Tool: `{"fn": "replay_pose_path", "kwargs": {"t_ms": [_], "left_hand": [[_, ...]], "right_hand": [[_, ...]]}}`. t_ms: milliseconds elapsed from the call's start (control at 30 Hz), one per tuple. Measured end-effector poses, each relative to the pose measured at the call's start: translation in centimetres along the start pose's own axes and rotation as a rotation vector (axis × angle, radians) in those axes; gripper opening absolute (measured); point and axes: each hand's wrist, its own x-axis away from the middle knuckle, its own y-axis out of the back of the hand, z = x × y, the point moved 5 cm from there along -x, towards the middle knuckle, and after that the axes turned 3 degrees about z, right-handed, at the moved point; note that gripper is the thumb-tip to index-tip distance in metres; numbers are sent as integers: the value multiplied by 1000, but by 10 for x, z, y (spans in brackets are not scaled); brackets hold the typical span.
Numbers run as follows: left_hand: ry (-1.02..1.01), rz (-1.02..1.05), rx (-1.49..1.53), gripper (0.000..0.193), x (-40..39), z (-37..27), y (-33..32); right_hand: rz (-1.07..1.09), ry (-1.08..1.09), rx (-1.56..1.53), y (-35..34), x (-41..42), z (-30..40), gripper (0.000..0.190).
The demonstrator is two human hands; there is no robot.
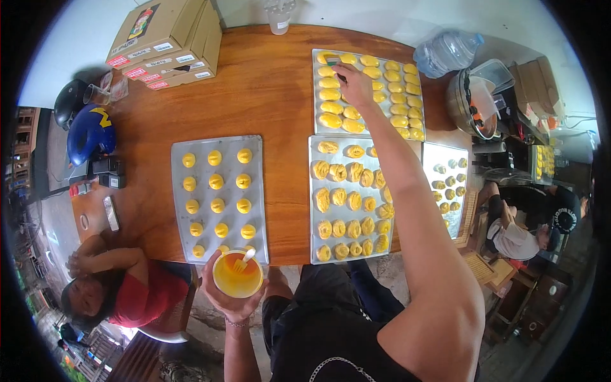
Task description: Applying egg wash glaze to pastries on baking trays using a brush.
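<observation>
My left hand [233, 302] holds a cup of yellow-orange liquid [237, 279], with a pale fork standing in it, at the near edge of the wooden table. My right hand [352, 82] reaches to the far tray and grips a pastry brush [331, 59], its bristles over the upper left buns. Glossy yellow oval buns [330, 120] fill that metal tray [319, 130]. Below it, partly behind my forearm, another tray [312, 243] bears folded and twisted dough pieces [338, 173]. A tray on the left [179, 210] carries rows of small round yellow buns [217, 206].
Stacked cardboard boxes [167, 43] stand at the back left; a plastic cup [279, 16] is at the back. A large water bottle [446, 52], a metal bowl [460, 105] and a smaller tray [429, 157] lie right. A person in red [148, 296] sits left; others are at right.
</observation>
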Motion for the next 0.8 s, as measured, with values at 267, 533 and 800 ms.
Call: {"fn": "replay_pose_path", "kwargs": {"t_ms": [267,533,800], "left_hand": [[-100,96,-236,122,3,-7,8],[-159,129,-300,118,16,-10,18],[-143,134,-200,114,36,-9,35]], "right_hand": [[13,2,-44,18,61,35,33],[-29,15,-12,36,130,70,30],[-4,-14,30,53,191,111,29]]}}
